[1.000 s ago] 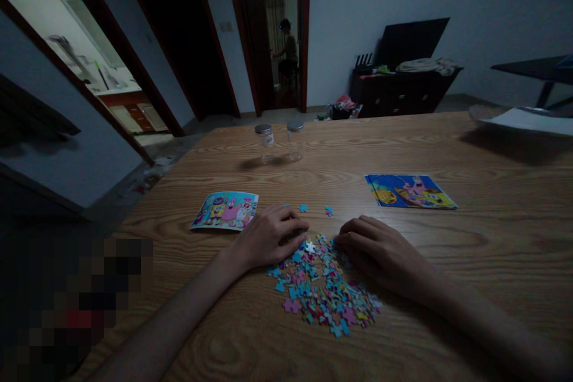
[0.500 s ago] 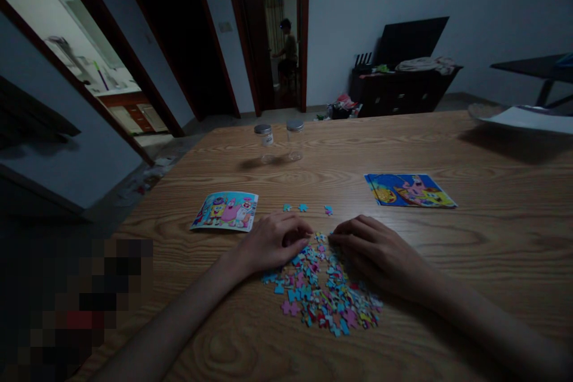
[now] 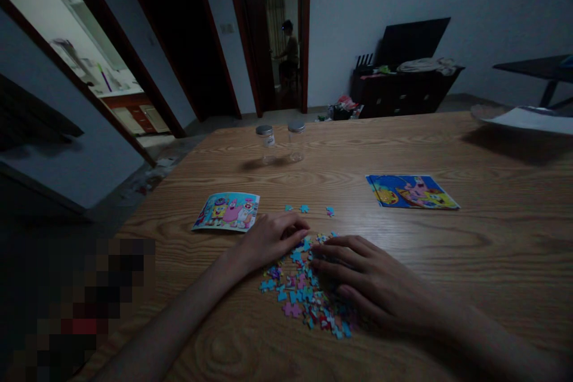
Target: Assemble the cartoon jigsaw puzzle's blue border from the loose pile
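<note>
A loose pile of small jigsaw puzzle pieces (image 3: pixel 293 295), blue, pink and mixed colours, lies on the wooden table. My right hand (image 3: pixel 373 277) rests palm down over the pile's right side, fingers stretched and apart, hiding many pieces. At the upper left edge of the pile is my left hand (image 3: pixel 275 239), its fingers bent and the thumb close to the index finger; whether a piece is between them cannot be made out. Above the hands, a blue puzzle piece (image 3: pixel 304 209) lies in a row with two others, including a blue-and-pink puzzle piece (image 3: pixel 330 211).
A cartoon picture card (image 3: pixel 230 212) lies left of the pile, and a blue cartoon picture sheet (image 3: pixel 412 191) to the right. Two lidded clear jars, a left jar (image 3: pixel 267 146) and a right jar (image 3: pixel 296 143), stand farther back. Through a doorway a person (image 3: pixel 289 51) is visible.
My right hand has moved left and nearer to me over the pile, its fingers now spread instead of bunched at the top edge. My left hand has barely moved.
</note>
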A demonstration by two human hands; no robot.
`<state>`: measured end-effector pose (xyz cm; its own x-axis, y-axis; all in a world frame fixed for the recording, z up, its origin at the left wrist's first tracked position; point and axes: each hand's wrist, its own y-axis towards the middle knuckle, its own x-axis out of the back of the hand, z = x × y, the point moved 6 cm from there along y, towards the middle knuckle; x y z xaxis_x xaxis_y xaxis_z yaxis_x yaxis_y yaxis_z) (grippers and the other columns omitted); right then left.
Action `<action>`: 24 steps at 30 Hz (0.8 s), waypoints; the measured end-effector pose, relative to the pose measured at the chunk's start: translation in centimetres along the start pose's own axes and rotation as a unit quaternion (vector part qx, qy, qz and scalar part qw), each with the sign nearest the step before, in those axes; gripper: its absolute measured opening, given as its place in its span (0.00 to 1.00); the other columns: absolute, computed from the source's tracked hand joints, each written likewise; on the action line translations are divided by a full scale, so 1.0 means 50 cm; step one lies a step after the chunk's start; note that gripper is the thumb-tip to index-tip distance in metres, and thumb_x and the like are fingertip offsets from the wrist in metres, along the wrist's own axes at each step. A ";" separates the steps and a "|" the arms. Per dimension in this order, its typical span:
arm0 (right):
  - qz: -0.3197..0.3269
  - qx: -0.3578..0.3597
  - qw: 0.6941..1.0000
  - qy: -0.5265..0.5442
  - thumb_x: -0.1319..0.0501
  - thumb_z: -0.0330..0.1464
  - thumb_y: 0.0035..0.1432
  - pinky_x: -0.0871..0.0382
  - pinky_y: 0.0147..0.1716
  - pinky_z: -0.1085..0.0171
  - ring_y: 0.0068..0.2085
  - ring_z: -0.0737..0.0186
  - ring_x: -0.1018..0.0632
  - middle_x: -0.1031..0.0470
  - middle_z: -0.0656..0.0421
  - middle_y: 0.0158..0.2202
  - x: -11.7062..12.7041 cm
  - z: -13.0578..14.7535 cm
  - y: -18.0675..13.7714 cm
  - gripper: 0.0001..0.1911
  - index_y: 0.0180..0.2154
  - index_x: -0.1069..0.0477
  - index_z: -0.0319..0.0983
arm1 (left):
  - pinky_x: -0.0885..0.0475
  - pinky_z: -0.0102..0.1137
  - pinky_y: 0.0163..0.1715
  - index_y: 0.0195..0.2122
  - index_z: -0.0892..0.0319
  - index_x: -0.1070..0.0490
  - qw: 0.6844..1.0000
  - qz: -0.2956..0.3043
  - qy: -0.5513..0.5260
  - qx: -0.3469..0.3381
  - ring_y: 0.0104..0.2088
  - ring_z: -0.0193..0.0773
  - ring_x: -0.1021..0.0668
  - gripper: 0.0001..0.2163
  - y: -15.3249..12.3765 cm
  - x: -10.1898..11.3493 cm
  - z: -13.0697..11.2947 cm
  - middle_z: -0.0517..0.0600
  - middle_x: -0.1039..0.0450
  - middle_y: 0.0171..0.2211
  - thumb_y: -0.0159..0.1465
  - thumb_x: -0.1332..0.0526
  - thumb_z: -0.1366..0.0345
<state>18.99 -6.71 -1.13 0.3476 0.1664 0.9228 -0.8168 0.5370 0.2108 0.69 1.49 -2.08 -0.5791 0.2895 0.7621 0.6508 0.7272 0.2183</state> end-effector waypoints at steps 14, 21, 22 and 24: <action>0.043 -0.008 0.999 0.014 0.44 0.44 0.74 0.37 0.65 0.40 0.67 0.43 0.33 0.35 0.47 0.69 -0.016 0.000 -0.008 0.32 0.73 0.43 0.43 | 0.32 0.33 0.36 0.40 0.57 0.26 0.995 0.033 0.087 -0.042 0.35 0.38 0.21 0.10 -0.005 0.005 -0.009 0.47 0.22 0.35 0.65 0.31 0.56; 0.026 -0.006 0.999 0.037 0.42 0.44 0.72 0.39 0.67 0.42 0.68 0.43 0.34 0.35 0.46 0.69 -0.011 0.004 -0.007 0.32 0.71 0.40 0.41 | 0.40 0.32 0.28 0.30 0.58 0.28 0.970 -0.009 0.231 -0.076 0.28 0.37 0.23 0.16 -0.013 0.017 -0.022 0.49 0.23 0.27 0.71 0.40 0.53; 0.027 -0.007 0.999 0.038 0.42 0.44 0.72 0.39 0.67 0.42 0.68 0.43 0.34 0.35 0.46 0.69 -0.012 0.004 -0.008 0.32 0.72 0.40 0.40 | 0.41 0.33 0.28 0.29 0.58 0.28 0.962 -0.038 0.260 -0.073 0.27 0.37 0.23 0.17 -0.013 0.027 -0.017 0.49 0.23 0.26 0.73 0.42 0.55; 0.030 -0.010 0.999 0.040 0.42 0.45 0.72 0.39 0.67 0.42 0.68 0.43 0.34 0.35 0.46 0.69 -0.014 0.004 -0.009 0.33 0.72 0.41 0.39 | 0.42 0.33 0.28 0.28 0.58 0.27 0.945 -0.098 0.308 -0.047 0.26 0.37 0.23 0.18 -0.014 0.051 -0.001 0.50 0.23 0.25 0.75 0.45 0.60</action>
<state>19.04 -7.22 -1.83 0.3342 0.2647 0.9046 -0.8288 0.5395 0.1483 -1.22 1.69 -0.24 -0.3151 -0.2836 0.9057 0.6182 0.6627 0.4226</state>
